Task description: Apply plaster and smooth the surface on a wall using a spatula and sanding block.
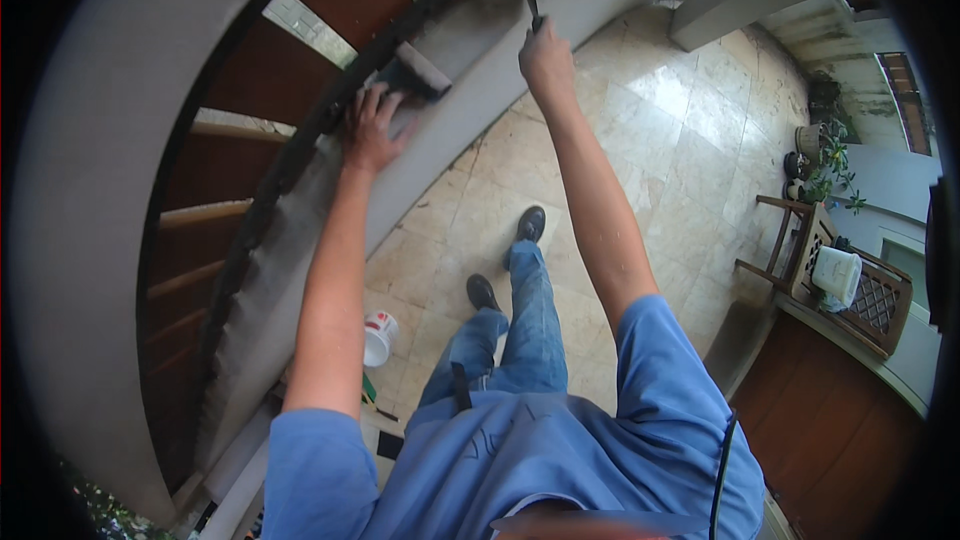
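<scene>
My right hand (548, 62) is closed round the dark handle of a thin-bladed tool (531, 2), held above a pale wall ledge with its blade pointing away from me. Whether it is a knife or a scraper cannot be told. My left hand (372, 130) lies on the ledge (478, 22) with its fingers spread, close to the foot of a brown slatted fence. Just beyond those fingertips, a grey block-like piece (422, 70) with a dark side sits on the ledge against the fence. Whether the fingers touch it is unclear.
Brown fence boards (262, 70) rise along the left. A white bucket (378, 338) stands on the tiled floor (640, 160) by my legs. At the right are a wooden chair (790, 240), a white container (836, 275) and potted plants (832, 155). A pillar (730, 0) stands far right.
</scene>
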Available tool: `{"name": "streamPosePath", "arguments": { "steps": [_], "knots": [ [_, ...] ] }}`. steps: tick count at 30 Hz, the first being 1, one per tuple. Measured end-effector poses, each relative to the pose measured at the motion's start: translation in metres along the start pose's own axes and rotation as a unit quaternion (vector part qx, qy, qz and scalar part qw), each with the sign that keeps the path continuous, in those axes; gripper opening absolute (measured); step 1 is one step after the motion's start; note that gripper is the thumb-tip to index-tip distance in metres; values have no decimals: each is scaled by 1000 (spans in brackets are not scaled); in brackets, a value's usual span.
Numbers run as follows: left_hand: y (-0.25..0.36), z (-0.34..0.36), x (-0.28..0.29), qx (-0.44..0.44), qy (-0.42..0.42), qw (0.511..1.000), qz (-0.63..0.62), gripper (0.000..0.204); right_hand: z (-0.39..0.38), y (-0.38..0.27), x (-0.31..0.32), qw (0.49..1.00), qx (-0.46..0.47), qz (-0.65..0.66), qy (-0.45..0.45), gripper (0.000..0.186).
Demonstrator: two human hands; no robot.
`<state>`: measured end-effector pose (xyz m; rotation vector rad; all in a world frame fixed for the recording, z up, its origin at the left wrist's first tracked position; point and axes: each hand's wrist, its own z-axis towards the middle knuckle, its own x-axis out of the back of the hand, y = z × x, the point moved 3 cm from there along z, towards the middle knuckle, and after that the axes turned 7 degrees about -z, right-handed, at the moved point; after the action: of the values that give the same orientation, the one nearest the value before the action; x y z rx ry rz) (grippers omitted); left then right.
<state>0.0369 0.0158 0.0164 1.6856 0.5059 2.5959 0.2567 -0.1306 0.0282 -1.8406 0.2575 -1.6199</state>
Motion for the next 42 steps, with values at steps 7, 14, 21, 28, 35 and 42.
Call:
{"name": "streamPosePath", "arguments": {
  "steps": [7,14,21,28,35,42],
  "knots": [
    [4,-9,3,15,-19,1000,-12,38,-22,-5,-12,998,-24,-60,-6,19],
    [12,2,-1,3,-12,999,-32,39,11,2,-22,994,4,-104,36,19],
    [8,-6,-4,10,-22,1000,-20,40,2,-2,-9,996,-9,-81,-28,26],
    [6,-6,-3,2,-13,1000,-21,39,4,1,-9,998,-31,-63,-4,23],
    [-2,-8,2,7,-11,1000,-24,40,-11,0,-22,996,-66,-50,-16,21],
    [1,-11,1,0,-8,999,-39,39,-16,2,-20,998,-43,-54,-14,22]
  ]
}}
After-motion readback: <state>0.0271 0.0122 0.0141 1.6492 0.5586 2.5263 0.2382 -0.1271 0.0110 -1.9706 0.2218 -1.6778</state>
